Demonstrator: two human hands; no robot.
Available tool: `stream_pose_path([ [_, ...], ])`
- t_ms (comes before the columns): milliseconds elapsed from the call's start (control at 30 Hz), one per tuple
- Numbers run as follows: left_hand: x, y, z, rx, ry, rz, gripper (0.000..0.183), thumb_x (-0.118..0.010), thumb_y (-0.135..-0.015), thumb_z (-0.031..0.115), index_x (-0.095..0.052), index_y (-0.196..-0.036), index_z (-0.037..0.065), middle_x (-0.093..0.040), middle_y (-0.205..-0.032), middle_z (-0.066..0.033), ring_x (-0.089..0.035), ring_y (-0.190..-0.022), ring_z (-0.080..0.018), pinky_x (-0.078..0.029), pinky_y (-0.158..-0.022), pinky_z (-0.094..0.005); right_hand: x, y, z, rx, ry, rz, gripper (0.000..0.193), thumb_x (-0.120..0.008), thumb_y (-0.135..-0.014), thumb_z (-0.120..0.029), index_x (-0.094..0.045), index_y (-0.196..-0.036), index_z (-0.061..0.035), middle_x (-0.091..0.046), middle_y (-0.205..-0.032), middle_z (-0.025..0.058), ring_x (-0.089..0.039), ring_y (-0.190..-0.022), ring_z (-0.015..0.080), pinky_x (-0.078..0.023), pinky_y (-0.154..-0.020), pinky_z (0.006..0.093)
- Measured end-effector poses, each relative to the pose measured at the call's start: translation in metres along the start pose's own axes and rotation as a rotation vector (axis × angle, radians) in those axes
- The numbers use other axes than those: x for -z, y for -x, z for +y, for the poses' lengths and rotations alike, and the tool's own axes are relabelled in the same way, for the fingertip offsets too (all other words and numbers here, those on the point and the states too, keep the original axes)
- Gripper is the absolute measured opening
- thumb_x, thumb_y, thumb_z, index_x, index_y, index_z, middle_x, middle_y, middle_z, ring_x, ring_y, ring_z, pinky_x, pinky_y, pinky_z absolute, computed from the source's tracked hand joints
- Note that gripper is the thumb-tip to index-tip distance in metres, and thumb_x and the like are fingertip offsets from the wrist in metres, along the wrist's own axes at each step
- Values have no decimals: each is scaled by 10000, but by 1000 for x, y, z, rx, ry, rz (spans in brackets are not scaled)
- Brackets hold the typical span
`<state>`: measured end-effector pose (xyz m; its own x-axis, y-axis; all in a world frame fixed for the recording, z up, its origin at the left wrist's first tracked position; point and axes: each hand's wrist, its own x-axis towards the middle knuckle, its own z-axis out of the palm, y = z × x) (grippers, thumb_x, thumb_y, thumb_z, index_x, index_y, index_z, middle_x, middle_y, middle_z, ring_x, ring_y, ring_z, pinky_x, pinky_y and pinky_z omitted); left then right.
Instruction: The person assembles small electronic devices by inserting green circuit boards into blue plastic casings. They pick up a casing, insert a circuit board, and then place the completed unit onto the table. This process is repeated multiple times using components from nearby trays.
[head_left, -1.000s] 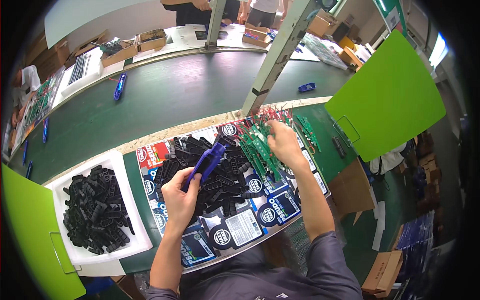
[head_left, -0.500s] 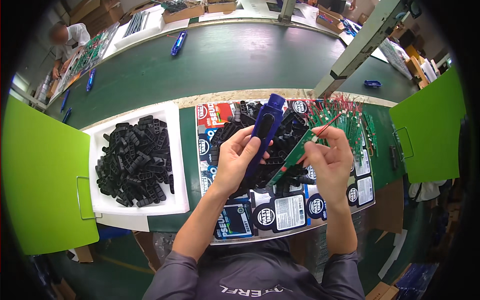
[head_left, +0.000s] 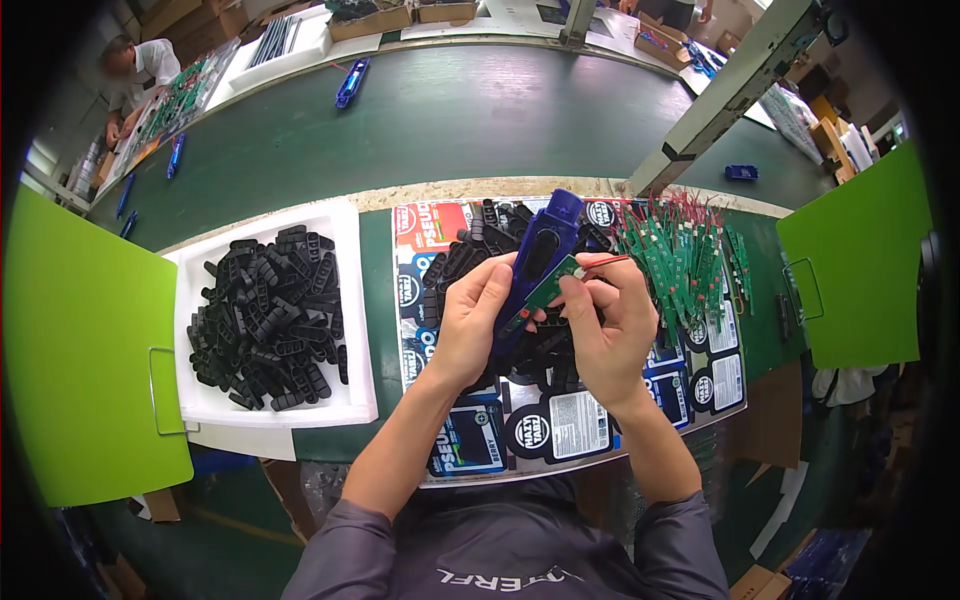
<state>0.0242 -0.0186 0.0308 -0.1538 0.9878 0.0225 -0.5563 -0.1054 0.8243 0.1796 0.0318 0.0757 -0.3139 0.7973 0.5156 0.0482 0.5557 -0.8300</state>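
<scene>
Fingers of right hand pinching green board, laid across blue housing. Left hand gripping housing from left; long axis running up-right, over black parts.

A white tray sits on the left part of the work table. It is full of small black plastic pieces. More black pieces lie in a heap in the middle, on a sheet of printed cards that reaches the near edge. A bunch of green circuit boards with red wires lies on the right part. A green board stands at the left end and another green board at the right end. Behind the table runs a dark green belt. One blue casing lies on its far side and a small blue part lies near its right end. A grey post leans over the belt.
</scene>
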Motion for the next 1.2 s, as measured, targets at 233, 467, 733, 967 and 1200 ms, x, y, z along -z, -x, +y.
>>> stream_pose_path([
  [233,2,-1,-2,-7,0,-3,462,-496,-1151,353,-614,-1404,-16,-742,-1017,-76,-703,-828,-110,-595,-722,-270,-2,-3,-3,28,-4,-22,242,-706,-983,42,-642,-1216,36,-653,-1063,119,-720,-798,152,-614,-642,279],
  [467,0,-1,-2,-3,0,6,459,-497,-1151,354,-623,-1396,-13,-742,-1016,-78,-705,-828,-113,-598,-722,-270,-3,-5,-3,36,-13,-28,268,-698,-979,57,-632,-1237,28,-651,-1006,102,-744,-744,148,-600,-625,265],
  [733,0,0,-2,26,-29,2,440,-507,-1148,341,-640,-1376,-11,-743,-1024,-69,-712,-833,-113,-596,-717,-262,4,-15,-8,-23,108,-76,232,-744,-943,18,-691,-1167,-11,-641,-955,76,-712,-739,143,-553,-620,266],
  [967,0,1,-4,40,-23,-14,426,-512,-1148,326,-642,-1374,-11,-739,-1017,-62,-713,-832,-103,-592,-723,-251,0,-13,-6,107,331,-2,309,-801,-883,-11,-725,-1178,-61,-557,-1009,50,-519,-783,125,-488,-626,281],
  [1200,-3,2,-7,12,-64,-17,434,-515,-1147,322,-626,-1398,-14,-732,-1024,-57,-708,-840,-101,-587,-725,-256,-7,-15,-1,63,307,55,309,-775,-895,10,-683,-1186,-40,-516,-1053,69,-531,-794,134,-528,-643,289],
])
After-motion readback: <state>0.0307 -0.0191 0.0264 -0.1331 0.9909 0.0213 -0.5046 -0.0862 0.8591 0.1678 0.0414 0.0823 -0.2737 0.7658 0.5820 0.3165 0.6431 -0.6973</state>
